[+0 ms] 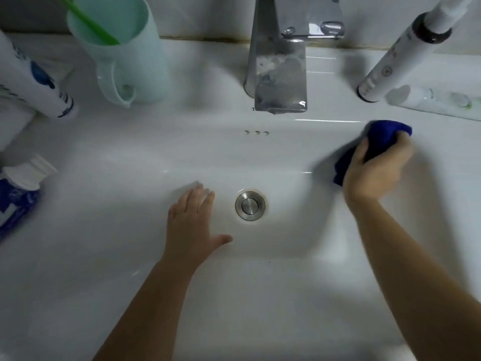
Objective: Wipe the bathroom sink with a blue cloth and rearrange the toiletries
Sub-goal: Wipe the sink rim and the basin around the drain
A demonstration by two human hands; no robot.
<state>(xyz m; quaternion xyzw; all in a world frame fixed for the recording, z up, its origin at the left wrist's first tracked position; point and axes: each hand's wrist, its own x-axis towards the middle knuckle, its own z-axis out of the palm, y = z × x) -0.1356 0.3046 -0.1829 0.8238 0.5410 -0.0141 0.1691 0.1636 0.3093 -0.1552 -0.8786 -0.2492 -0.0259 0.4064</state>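
Note:
My right hand (374, 170) grips a bunched blue cloth (382, 138) against the right inner wall of the white sink (145, 162), just below the rim. My left hand (191, 222) lies flat with straight fingers on the basin floor, left of the steel drain plug (250, 205). On the left rim stand a pale green cup (135, 61) holding a green toothbrush (88, 20), a white tube with blue print (33, 76) and a blue-and-white tube (18, 194). A white bottle with a dark collar (398, 56) stands at the right rear; a white electric toothbrush (440, 102) lies beside it.
The chrome faucet (279, 63) rises at the back centre, its spout reaching over the basin. Three small overflow holes (256, 132) sit in the rear wall below it. A tiled wall closes off the back.

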